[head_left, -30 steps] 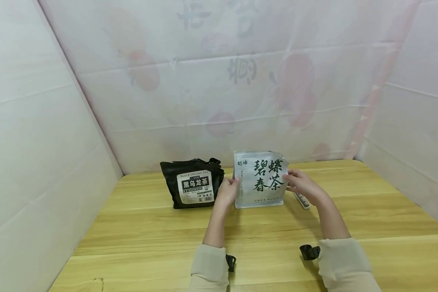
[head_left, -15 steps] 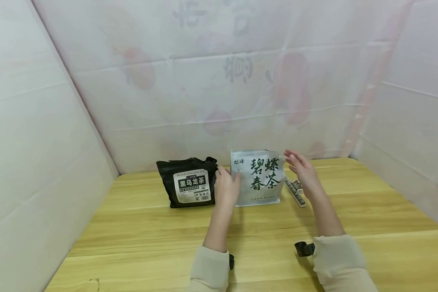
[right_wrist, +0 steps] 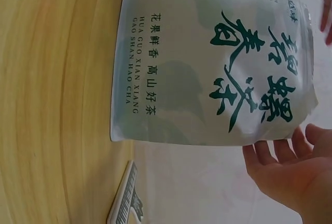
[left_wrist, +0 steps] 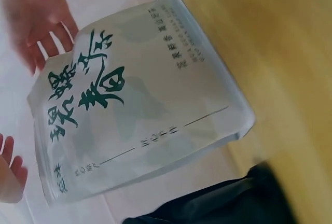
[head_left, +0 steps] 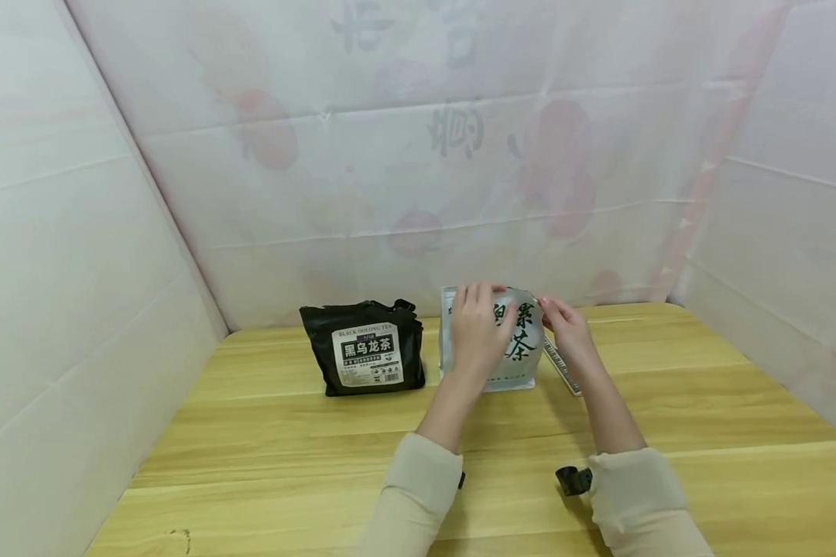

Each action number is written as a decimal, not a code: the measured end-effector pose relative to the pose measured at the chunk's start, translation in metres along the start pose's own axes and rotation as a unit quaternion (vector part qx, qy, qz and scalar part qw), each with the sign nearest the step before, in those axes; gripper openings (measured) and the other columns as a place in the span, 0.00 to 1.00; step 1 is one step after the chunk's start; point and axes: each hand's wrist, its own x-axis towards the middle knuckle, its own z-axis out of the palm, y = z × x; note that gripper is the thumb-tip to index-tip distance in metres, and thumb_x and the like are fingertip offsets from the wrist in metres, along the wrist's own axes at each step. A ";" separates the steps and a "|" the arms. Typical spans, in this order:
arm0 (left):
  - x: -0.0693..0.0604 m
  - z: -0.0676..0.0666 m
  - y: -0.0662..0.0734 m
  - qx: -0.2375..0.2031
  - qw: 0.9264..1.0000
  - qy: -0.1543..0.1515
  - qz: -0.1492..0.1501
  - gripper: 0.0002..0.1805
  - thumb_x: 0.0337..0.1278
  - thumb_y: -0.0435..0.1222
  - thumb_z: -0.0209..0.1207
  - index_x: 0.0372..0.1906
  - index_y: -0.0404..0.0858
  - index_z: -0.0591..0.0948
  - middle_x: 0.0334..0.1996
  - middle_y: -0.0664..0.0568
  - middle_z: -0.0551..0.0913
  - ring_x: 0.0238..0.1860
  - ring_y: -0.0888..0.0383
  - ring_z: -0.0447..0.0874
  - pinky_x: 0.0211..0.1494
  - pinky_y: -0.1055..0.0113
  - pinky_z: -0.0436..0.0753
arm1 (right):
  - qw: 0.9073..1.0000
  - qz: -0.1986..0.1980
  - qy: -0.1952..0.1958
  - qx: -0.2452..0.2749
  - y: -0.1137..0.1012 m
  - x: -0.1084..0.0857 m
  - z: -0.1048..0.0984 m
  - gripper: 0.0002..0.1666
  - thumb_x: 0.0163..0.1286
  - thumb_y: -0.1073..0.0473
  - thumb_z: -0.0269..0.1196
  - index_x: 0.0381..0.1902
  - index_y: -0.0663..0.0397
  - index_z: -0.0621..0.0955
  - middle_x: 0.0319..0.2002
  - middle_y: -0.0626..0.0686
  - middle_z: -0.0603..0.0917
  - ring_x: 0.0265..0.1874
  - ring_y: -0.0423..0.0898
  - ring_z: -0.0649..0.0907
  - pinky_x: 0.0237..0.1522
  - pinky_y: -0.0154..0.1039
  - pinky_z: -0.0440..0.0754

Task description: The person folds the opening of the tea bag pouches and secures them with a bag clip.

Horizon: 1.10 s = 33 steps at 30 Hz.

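A pale tea bag (head_left: 519, 371) with large green characters stands upright on the table. My left hand (head_left: 477, 333) is in front of its upper left part, hiding some characters, with extended fingers at the top edge. The top right corner is pinched by my right hand (head_left: 570, 334); in the right wrist view its fingers (right_wrist: 264, 152) lie at the side edge near that corner. The left wrist view shows my left hand (left_wrist: 10, 175) near the bag's top, its fingers loose. To the left stands a black oolong tea bag (head_left: 368, 356).
Right of the pale bag, a flat white strip with a dark pattern (head_left: 563, 367) lies on the wooden table (head_left: 286, 464). Behind hangs a whitish printed cloth (head_left: 362, 178), with pale side walls at left and right.
Both hands let go of the bag's sides. The left hand has moved right and up across the bag's front; the right hand swung away, then came back to the top right corner.
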 end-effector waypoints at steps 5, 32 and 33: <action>0.022 0.014 0.007 0.131 0.987 -0.089 0.032 0.22 0.60 0.53 0.53 0.53 0.44 0.76 0.50 0.56 0.76 0.60 0.58 0.64 0.66 0.62 0.52 | 1.000 0.017 0.021 0.004 0.003 0.000 0.000 0.34 0.70 0.42 0.49 0.57 0.68 0.69 0.53 0.55 0.72 0.56 0.53 0.68 0.59 0.51 0.60; 0.030 0.018 -0.002 0.209 0.943 -0.259 -0.004 0.17 0.63 0.54 0.48 0.44 0.49 0.78 0.40 0.62 0.79 0.43 0.63 0.73 0.42 0.70 0.63 | 0.999 -0.034 -0.029 -0.022 0.011 0.002 0.000 0.27 0.73 0.52 0.49 0.59 0.71 0.69 0.58 0.65 0.70 0.55 0.51 0.71 0.58 0.46 0.63; 0.029 0.018 -0.002 0.209 0.943 -0.257 -0.002 0.16 0.63 0.54 0.49 0.44 0.49 0.79 0.40 0.62 0.79 0.43 0.63 0.73 0.42 0.70 0.63 | 0.999 -0.038 -0.029 -0.027 0.012 0.003 0.001 0.26 0.73 0.54 0.49 0.59 0.71 0.69 0.57 0.66 0.70 0.53 0.48 0.72 0.57 0.43 0.66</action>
